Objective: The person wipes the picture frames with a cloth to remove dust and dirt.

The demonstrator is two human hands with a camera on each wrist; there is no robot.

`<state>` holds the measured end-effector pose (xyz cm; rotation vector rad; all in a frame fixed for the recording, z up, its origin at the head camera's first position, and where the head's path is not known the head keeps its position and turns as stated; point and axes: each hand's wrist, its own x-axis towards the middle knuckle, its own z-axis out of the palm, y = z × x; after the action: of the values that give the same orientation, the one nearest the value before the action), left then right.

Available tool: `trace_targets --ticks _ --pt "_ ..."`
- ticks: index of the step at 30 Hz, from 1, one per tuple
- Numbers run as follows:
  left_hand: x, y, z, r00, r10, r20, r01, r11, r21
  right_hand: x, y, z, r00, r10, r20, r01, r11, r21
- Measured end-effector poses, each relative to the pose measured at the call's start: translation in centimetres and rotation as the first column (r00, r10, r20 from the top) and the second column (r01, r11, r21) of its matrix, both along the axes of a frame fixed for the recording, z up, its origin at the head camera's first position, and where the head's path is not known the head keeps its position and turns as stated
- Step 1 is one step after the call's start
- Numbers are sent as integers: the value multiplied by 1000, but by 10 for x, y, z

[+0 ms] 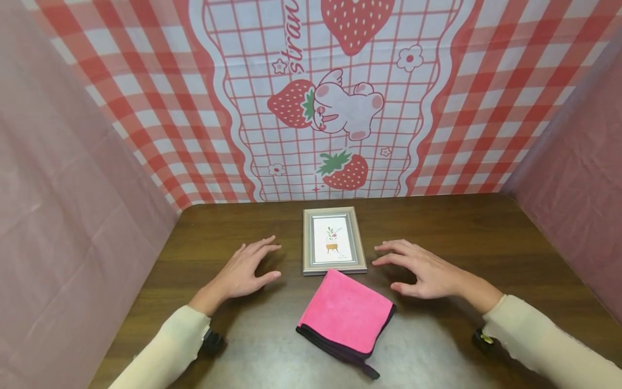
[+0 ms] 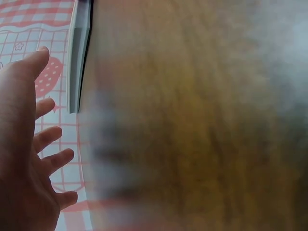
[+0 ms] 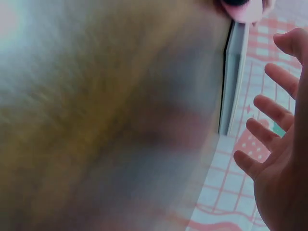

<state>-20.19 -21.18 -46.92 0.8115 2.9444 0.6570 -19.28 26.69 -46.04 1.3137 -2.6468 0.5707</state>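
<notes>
Bright in the head view, with pale glare on the near part of the dark brown wooden tabletop (image 1: 267, 346). Dimmer in both wrist views, with heavy blur over the tabletop and shade on the bare left hand (image 2: 21, 149) and bare right hand (image 3: 284, 163).

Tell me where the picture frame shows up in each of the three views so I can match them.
Head: the picture frame is just below centre, beyond the pink cloth.
Left wrist: the picture frame is at upper left, seen edge-on.
Right wrist: the picture frame is at upper right, edge-on.
Shared landmark: the strawberry-print backdrop.
</notes>
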Motion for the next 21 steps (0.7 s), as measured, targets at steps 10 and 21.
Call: trace_targets --ticks 10,21 --pt "12 9 -3 999 -33 -31 33 999 9 -32 0 -3 996 -74 52 76 997 -35" --pt "30 37 -2 988 -148 -47 150 988 44 -62 -17 0 983 -143 119 146 989 -23"
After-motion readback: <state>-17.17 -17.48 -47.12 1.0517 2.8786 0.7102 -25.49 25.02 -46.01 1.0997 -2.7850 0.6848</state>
